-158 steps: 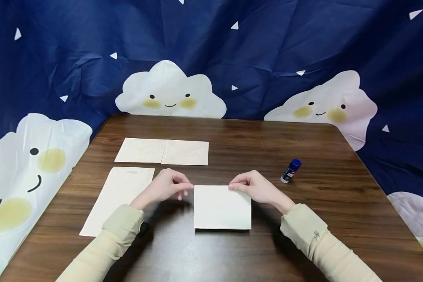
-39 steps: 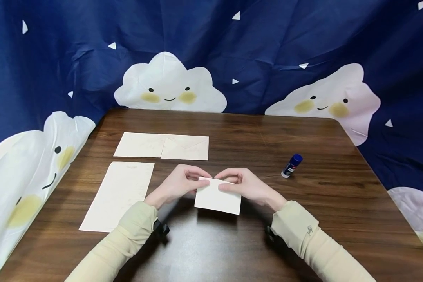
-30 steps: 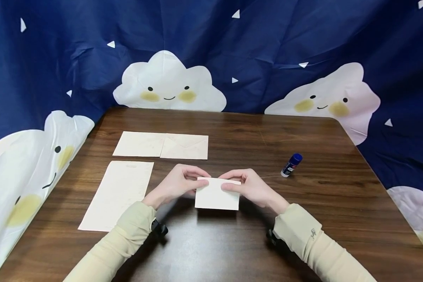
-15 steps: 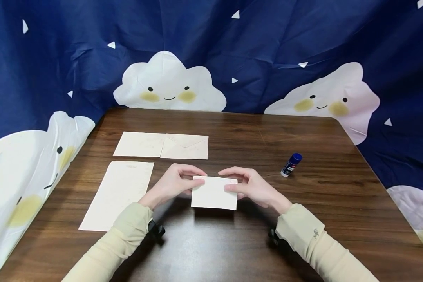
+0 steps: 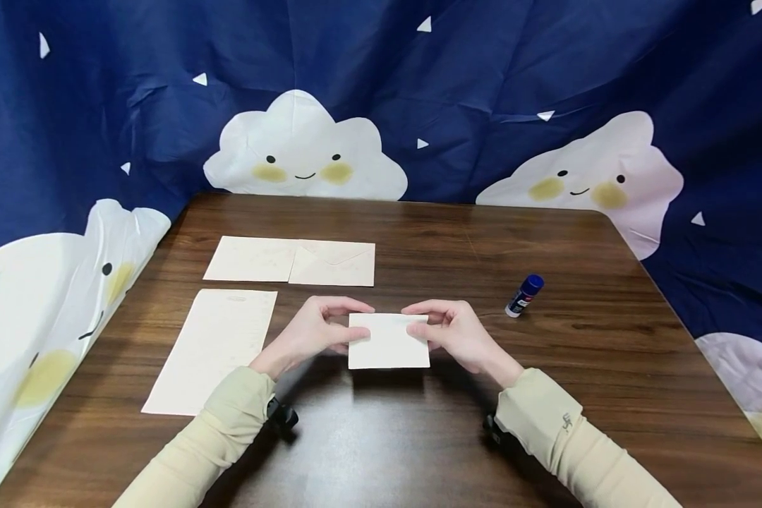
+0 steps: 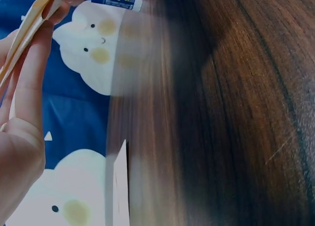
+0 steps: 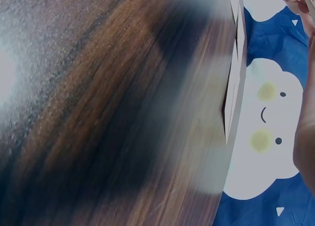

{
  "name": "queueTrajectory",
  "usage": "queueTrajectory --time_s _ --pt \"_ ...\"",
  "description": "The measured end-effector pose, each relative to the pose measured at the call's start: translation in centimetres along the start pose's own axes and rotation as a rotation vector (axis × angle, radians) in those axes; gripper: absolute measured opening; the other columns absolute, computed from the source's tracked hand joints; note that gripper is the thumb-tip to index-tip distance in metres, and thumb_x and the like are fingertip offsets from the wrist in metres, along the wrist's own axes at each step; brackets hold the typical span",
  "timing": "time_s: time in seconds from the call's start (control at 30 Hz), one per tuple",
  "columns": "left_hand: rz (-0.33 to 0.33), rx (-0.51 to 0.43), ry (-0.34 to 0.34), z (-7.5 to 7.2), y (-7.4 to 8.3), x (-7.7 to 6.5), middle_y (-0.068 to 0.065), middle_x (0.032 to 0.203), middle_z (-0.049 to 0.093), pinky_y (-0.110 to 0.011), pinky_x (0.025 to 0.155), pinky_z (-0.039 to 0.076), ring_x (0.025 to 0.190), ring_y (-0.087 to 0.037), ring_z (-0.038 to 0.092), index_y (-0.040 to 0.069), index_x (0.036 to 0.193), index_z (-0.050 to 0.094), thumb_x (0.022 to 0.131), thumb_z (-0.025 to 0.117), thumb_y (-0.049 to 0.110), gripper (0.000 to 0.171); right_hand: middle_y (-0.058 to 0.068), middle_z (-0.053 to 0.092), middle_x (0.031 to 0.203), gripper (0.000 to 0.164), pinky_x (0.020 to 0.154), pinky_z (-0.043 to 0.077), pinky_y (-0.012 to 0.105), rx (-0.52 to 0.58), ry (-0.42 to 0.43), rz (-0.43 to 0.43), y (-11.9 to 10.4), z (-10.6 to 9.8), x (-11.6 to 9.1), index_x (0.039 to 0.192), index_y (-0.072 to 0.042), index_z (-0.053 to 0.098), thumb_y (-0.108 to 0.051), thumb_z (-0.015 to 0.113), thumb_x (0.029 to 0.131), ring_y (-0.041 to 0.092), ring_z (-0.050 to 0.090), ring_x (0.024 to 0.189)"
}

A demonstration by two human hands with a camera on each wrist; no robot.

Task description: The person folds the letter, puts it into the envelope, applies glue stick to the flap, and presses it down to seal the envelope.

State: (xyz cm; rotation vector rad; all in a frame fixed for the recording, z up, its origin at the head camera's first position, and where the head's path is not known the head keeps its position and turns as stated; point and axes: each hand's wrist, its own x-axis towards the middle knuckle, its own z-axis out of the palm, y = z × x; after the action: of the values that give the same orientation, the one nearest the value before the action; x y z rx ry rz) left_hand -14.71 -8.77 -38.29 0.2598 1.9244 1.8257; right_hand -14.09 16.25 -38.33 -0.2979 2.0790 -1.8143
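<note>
Between both hands is a small folded sheet of white paper (image 5: 389, 347), held over the middle of the table. My left hand (image 5: 311, 328) pinches its left edge, thumb on the near face and the other fingers behind. On the opposite edge, my right hand (image 5: 462, 333) pinches in the same way. Seen edge-on in the left wrist view, the folded sheet (image 6: 30, 20) shows layers with gaps between them. The right wrist view catches only part of the right hand (image 7: 306, 120) and a sliver of paper at its border.
A plain envelope (image 5: 250, 259) and one with a pointed flap (image 5: 331, 264) lie side by side at the back left. Nearer, a larger paper sheet (image 5: 211, 346) lies beside my left forearm. A blue-capped glue stick (image 5: 524, 296) is right of my right hand.
About five seconds ago the paper was a larger rectangle held by its top edge; now it is folded smaller. Over the last second my hands have spread apart to its two sides.
</note>
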Motion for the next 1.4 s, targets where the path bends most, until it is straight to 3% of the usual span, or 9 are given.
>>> queueTrajectory --time_s 0.3,0.43,0.57,0.73,0.83,1.03,1.13,1.27,1.4 --pt "0.033 0.023 0.025 0.0 0.1 0.0 0.003 0.090 0.071 -0.033 0.065 0.057 0.074 -0.009 0.066 0.007 0.115 0.066 0.078 0.074 0.008 0.038 0.000 0.067 0.096 0.042 0.068 0.058 0.029 0.041 -0.033 -0.005 -0.3 0.3 0.1 0.123 0.007 0.056 -0.011 0.067 0.087 0.009 0.065 0.077" --pt "0.032 0.027 0.009 0.3 0.2 0.1 0.004 0.089 0.071 -0.032 0.065 0.057 0.074 -0.008 0.068 0.006 0.115 0.065 0.078 0.074 0.007 0.038 -0.004 0.070 0.087 0.033 0.061 0.054 0.023 -0.049 0.032 -0.041 -0.2 0.8 0.5 0.112 0.007 0.065 -0.015 0.068 0.087 0.005 0.061 0.069" --pt "0.033 0.050 0.003 0.5 0.1 0.2 0.004 0.091 0.070 -0.033 0.066 0.058 0.073 -0.008 0.067 0.008 0.115 0.066 0.078 0.074 0.009 0.037 0.003 0.072 0.084 0.024 0.056 0.050 0.021 -0.139 0.110 -0.082 0.0 1.0 0.7 0.101 0.005 0.070 -0.014 0.069 0.085 0.004 0.058 0.064" --pt "0.026 0.028 -0.007 0.7 0.2 0.3 0.001 0.092 0.069 -0.033 0.067 0.058 0.073 -0.009 0.068 0.008 0.114 0.065 0.079 0.073 0.007 0.036 0.013 0.072 0.086 0.020 0.052 0.046 0.020 -0.161 0.147 -0.112 0.1 1.2 0.7 0.097 0.004 0.072 -0.012 0.070 0.085 0.003 0.055 0.060" --pt "0.067 0.064 0.001 1.0 0.2 0.5 0.000 0.095 0.069 -0.026 0.066 0.055 0.071 -0.006 0.065 0.010 0.114 0.066 0.081 0.073 0.011 0.034 0.015 0.072 0.088 0.020 0.051 0.045 0.019 -0.166 0.152 -0.112 0.2 1.3 0.7 0.096 0.003 0.072 -0.013 0.070 0.085 0.003 0.055 0.061" --pt "0.174 0.218 0.067 1.6 0.2 1.1 -0.004 0.101 0.071 -0.016 0.052 0.036 0.049 -0.001 0.036 0.013 0.104 0.072 0.082 0.072 0.016 0.021 0.011 0.072 0.088 0.023 0.053 0.047 0.020 -0.161 0.133 -0.098 0.4 1.4 0.6 0.098 0.002 0.072 -0.016 0.070 0.085 0.003 0.056 0.062" --pt "0.188 0.217 0.084 1.7 0.1 1.3 -0.008 0.103 0.072 -0.015 0.054 0.038 0.053 0.002 0.044 0.011 0.105 0.072 0.083 0.071 0.013 0.022 0.007 0.072 0.087 0.025 0.055 0.050 0.021 -0.115 0.116 -0.093 0.4 1.5 0.5 0.101 0.003 0.070 -0.016 0.070 0.085 0.004 0.058 0.062" --pt "0.185 0.189 0.061 2.0 0.1 1.2 -0.013 0.105 0.072 -0.017 0.072 0.050 0.086 0.002 0.062 0.008 0.113 0.068 0.083 0.070 0.010 0.031 0.003 0.073 0.083 0.026 0.058 0.052 0.021 -0.081 0.105 -0.092 0.4 1.7 0.7 0.100 0.006 0.070 -0.014 0.071 0.084 0.003 0.062 0.064" --pt "0.144 0.157 0.038 2.1 0.1 1.0 -0.011 0.098 0.073 -0.020 0.070 0.052 0.081 -0.003 0.065 0.008 0.117 0.066 0.083 0.070 0.011 0.035 0.011 0.073 0.078 0.022 0.054 0.049 0.020 -0.136 0.110 -0.108 0.2 2.0 0.9 0.094 0.005 0.072 -0.014 0.071 0.084 0.003 0.060 0.060"
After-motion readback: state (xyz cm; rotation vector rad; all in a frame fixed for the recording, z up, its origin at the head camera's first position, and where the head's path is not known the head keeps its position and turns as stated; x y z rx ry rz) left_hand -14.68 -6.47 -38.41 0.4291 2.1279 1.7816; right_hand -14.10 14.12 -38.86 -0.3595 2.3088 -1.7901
